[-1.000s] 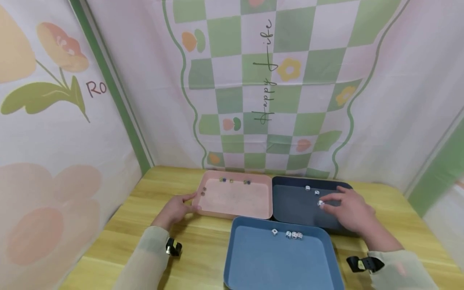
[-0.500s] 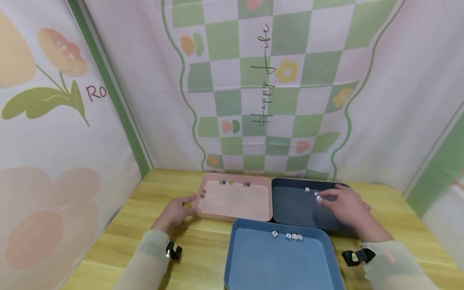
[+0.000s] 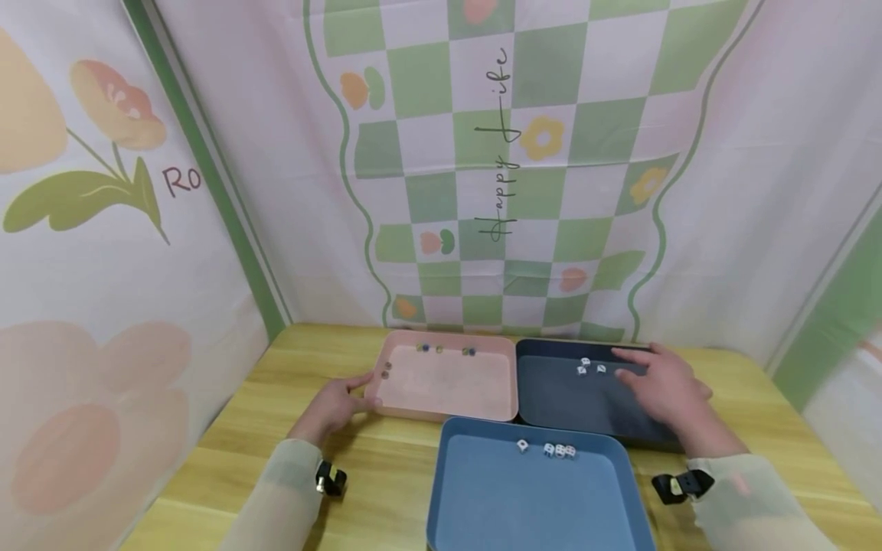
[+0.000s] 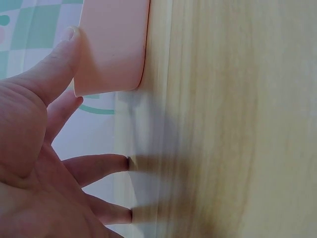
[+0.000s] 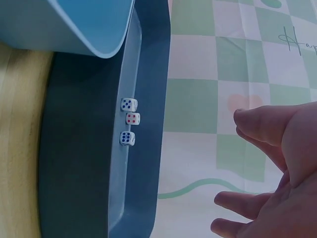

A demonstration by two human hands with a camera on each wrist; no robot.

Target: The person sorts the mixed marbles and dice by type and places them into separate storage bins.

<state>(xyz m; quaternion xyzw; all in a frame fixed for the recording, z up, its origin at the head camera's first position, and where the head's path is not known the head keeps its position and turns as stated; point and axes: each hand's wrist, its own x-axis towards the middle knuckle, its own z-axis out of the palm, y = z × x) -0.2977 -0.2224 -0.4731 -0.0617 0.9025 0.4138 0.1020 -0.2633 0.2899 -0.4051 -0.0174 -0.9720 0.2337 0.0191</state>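
Observation:
Three white dice [image 3: 585, 362] lie close together in the dark navy tray [image 3: 572, 402]. The right wrist view shows these dice [image 5: 129, 118] with blue and red pips. My right hand [image 3: 667, 384] hovers over that tray's right side, fingers spread and holding nothing, a little right of the dice. My left hand [image 3: 336, 403] touches the left near corner of the pink tray [image 3: 448, 383]. In the left wrist view its thumb presses the pink wall [image 4: 114, 44], and the other fingers are extended, with two reaching down to the tabletop.
A blue tray [image 3: 537, 505] sits in front, with several white dice [image 3: 560, 450] near its far side. Small coloured pieces [image 3: 439, 349] line the pink tray's far and left sides. A patterned curtain [image 3: 482, 191] hangs behind the wooden table [image 3: 386, 474].
My right hand has let go of a die beside the other two in the navy tray, then drawn slightly right with fingers spread. My left hand stays at the pink tray's corner.

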